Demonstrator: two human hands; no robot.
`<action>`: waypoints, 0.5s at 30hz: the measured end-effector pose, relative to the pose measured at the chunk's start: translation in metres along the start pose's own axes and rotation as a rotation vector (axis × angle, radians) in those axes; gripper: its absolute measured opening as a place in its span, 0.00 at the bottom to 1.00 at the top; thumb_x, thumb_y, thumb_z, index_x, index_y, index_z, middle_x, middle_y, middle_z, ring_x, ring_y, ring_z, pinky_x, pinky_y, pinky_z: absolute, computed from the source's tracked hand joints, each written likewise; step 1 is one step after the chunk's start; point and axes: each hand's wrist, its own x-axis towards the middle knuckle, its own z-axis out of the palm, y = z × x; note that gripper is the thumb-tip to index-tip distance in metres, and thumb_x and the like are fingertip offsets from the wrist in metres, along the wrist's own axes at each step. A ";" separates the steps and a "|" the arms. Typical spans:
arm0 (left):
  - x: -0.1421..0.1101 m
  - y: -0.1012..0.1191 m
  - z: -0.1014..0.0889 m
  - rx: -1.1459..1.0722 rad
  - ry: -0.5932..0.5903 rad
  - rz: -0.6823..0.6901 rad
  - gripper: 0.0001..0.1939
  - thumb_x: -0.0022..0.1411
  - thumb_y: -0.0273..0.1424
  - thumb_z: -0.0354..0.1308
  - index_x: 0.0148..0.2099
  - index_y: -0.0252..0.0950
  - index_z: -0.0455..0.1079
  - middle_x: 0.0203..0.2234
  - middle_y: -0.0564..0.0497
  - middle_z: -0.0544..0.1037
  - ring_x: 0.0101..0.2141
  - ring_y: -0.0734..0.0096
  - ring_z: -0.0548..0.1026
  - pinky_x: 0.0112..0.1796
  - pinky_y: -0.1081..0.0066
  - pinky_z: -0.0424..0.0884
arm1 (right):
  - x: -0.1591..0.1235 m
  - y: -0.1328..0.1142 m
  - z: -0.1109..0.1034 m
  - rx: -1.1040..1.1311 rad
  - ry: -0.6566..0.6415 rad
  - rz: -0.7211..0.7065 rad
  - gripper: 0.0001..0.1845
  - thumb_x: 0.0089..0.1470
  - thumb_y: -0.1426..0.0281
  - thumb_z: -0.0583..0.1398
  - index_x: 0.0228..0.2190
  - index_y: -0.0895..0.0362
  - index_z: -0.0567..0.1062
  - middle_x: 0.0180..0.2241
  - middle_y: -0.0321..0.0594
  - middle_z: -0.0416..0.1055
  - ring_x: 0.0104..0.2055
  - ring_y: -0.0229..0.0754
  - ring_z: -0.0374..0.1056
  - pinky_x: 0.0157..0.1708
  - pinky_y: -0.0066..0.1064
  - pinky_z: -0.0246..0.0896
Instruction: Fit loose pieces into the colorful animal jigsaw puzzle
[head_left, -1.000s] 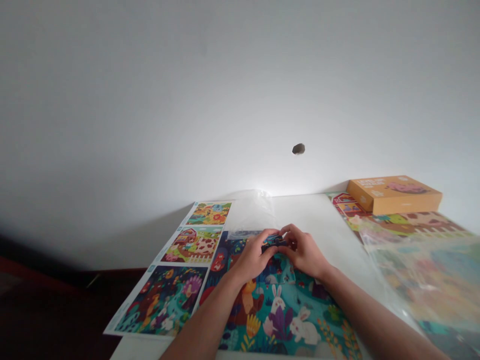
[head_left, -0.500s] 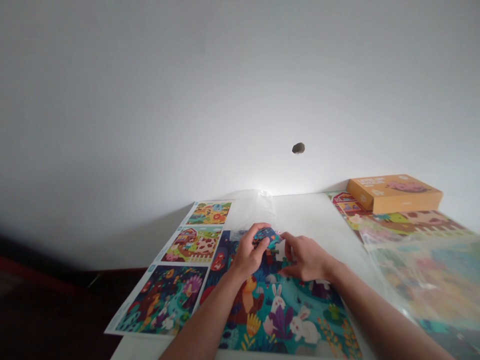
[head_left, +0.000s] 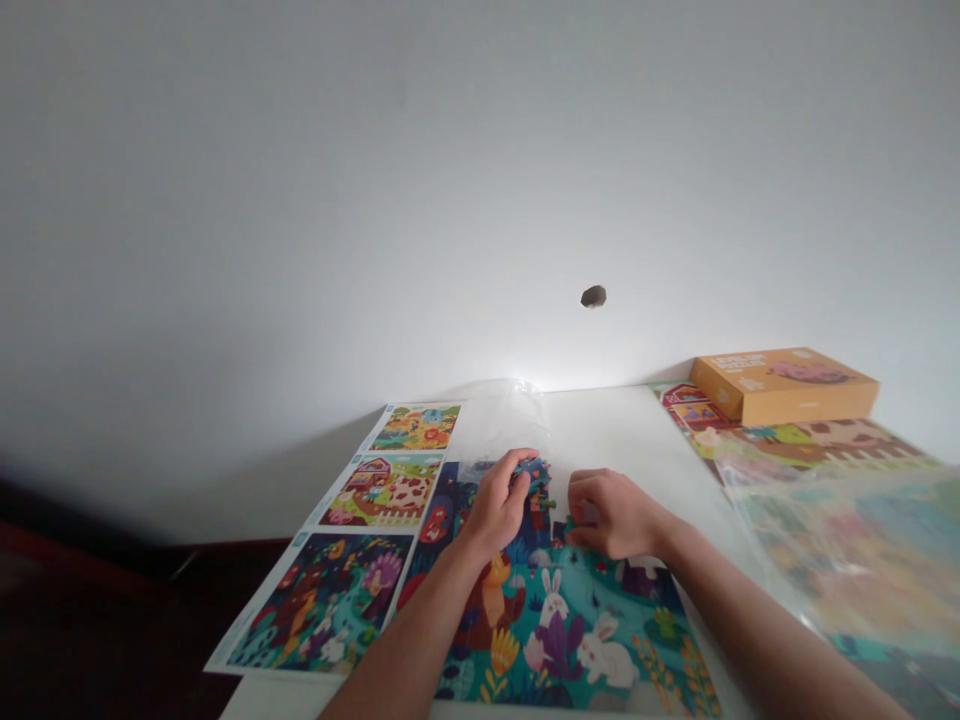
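Home play corner: white table (head_left: 637,430), jigsaw puzzle (head_left: 570,620), orange box (head_left: 784,385), bare wall (head_left: 375,200).

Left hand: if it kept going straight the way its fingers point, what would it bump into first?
Probably the crumpled clear plastic bag just beyond the left hand, though depth is unclear; after that, the white wall.

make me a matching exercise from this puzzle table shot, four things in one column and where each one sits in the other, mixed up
Things:
1. orange box
2. left hand
3. reference sheet
4. clear plastic bag

Places:
A. lying flat at the left edge of the table, beside the rabbit puzzle
B. far right corner, by the wall
C. behind the hands, towards the wall
D. at the far edge of the rabbit puzzle, fingers closed on a small piece

Pairs: 1-B, 2-D, 3-A, 4-C
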 end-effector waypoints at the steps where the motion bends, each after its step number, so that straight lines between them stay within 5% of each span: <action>1: 0.000 0.000 0.000 0.002 -0.023 0.011 0.14 0.68 0.29 0.47 0.52 0.40 0.68 0.48 0.48 0.76 0.50 0.63 0.73 0.53 0.64 0.66 | 0.000 0.000 0.000 0.032 -0.011 -0.003 0.05 0.41 0.71 0.65 0.24 0.55 0.73 0.26 0.33 0.70 0.27 0.37 0.64 0.28 0.27 0.53; 4: -0.001 0.000 0.000 0.020 -0.079 0.054 0.15 0.68 0.28 0.45 0.53 0.40 0.67 0.48 0.48 0.76 0.50 0.64 0.72 0.53 0.64 0.66 | 0.000 -0.001 0.000 0.090 -0.037 -0.002 0.06 0.41 0.74 0.63 0.27 0.54 0.73 0.22 0.30 0.69 0.24 0.36 0.62 0.26 0.26 0.51; 10: -0.002 0.004 0.000 0.068 -0.144 0.144 0.19 0.62 0.23 0.49 0.54 0.41 0.67 0.46 0.47 0.75 0.49 0.63 0.72 0.53 0.62 0.67 | -0.002 -0.006 0.000 -0.004 -0.059 -0.075 0.26 0.34 0.56 0.71 0.37 0.51 0.76 0.38 0.37 0.72 0.35 0.44 0.68 0.34 0.30 0.56; 15: -0.002 0.005 0.001 0.040 -0.116 0.135 0.16 0.64 0.25 0.49 0.53 0.41 0.68 0.46 0.47 0.75 0.49 0.63 0.73 0.52 0.63 0.68 | -0.002 -0.002 0.003 0.019 -0.058 -0.068 0.24 0.34 0.58 0.72 0.34 0.53 0.74 0.37 0.36 0.71 0.32 0.40 0.66 0.31 0.28 0.54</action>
